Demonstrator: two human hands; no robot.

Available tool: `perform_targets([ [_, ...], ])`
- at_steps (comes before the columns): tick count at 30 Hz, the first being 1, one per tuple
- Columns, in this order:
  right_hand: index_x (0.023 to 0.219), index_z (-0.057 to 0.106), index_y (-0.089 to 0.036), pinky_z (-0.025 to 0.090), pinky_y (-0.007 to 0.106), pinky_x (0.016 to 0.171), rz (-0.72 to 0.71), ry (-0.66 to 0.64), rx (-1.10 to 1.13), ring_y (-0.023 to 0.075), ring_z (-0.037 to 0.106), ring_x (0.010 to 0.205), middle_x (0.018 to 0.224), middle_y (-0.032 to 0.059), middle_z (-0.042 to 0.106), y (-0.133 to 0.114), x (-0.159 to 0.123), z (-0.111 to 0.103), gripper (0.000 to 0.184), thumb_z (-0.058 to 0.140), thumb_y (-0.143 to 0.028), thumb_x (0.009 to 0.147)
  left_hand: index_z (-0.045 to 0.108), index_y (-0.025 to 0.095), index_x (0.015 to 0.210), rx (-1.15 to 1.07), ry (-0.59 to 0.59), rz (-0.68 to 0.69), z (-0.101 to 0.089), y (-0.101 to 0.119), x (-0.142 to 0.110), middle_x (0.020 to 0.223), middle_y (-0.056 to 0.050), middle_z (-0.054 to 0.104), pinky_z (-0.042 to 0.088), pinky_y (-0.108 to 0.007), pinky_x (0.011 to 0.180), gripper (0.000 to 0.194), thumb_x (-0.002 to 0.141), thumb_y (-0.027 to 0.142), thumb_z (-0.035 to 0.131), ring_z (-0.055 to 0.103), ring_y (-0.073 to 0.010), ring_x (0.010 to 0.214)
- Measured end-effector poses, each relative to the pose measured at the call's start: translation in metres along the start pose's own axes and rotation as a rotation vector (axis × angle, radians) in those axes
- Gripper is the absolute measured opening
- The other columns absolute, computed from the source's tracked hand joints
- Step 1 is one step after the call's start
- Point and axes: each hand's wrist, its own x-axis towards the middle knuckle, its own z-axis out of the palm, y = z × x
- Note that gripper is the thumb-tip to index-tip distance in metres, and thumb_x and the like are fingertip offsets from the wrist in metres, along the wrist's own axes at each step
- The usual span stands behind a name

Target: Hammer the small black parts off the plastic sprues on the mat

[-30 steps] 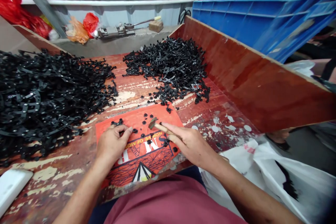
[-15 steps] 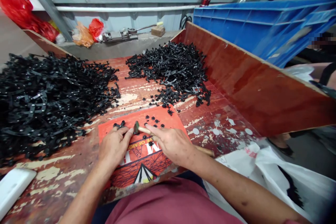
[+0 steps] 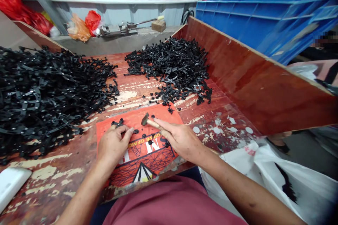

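Note:
My right hand is closed round the wooden handle of a small hammer, its metal head raised above the orange printed mat. Thumb and fingers of my left hand pinch a black linked plastic part, which lies on the mat and is partly hidden by that hand. A round end of black plastic shows at my left thumb tip. Several small black round pieces lie loose on the mat between my hands.
Large heaps of black linked parts lie on the left and at the back. A wooden side board edges the table on the right, with a blue crate beyond. A white plastic object lies front left; a white sack sits front right.
The hammer head has lifted away from the part at my left fingertips and shifted right with my right hand. My left hand stays at the part. The view has shifted slightly.

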Motion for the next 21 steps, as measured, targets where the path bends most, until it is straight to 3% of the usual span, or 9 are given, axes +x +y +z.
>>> perform_targets([
  [4,0.151,0.039,-0.039,0.055,0.034,0.094,-0.021,-0.004,-0.025,0.019,0.069,0.108,0.132,0.0002,0.067,0.0,-0.002,0.001,0.049,0.045,-0.025,0.104,0.076,0.025,0.09,0.022,0.009,-0.021,0.0,0.0,0.001,0.084,-0.007,0.066,0.041,-0.031,0.069,0.042,0.092,0.05,0.042,0.062,-0.0235,0.078],
  [10,0.151,0.042,-0.034,0.052,0.029,0.083,-0.026,-0.049,-0.112,0.019,0.07,0.098,0.117,0.0021,0.074,-0.012,0.004,0.008,0.048,0.046,-0.027,0.104,0.077,0.026,0.088,0.053,-0.04,-0.03,-0.003,0.0,0.005,0.08,-0.007,0.067,0.04,-0.03,0.068,0.042,0.092,0.05,0.042,0.062,-0.0236,0.076],
  [16,0.149,0.044,-0.035,0.048,0.028,0.071,-0.008,-0.121,-0.217,0.0201,0.071,0.085,0.105,0.0031,0.076,-0.021,0.012,0.009,0.047,0.048,-0.029,0.102,0.077,0.026,0.103,0.098,-0.065,-0.047,-0.008,0.004,0.003,0.089,-0.01,0.07,0.041,-0.031,0.07,0.043,0.093,0.047,0.04,0.065,-0.026,0.081],
  [21,0.153,0.038,-0.033,0.05,0.029,0.082,-0.102,0.009,-0.09,0.0179,0.068,0.097,0.119,0.0034,0.072,-0.023,0.011,-0.004,0.048,0.041,-0.027,0.105,0.078,0.027,0.105,0.107,-0.072,-0.069,-0.012,0.009,0.0,0.092,-0.011,0.069,0.041,-0.032,0.071,0.046,0.095,0.048,0.038,0.066,-0.0272,0.084],
])
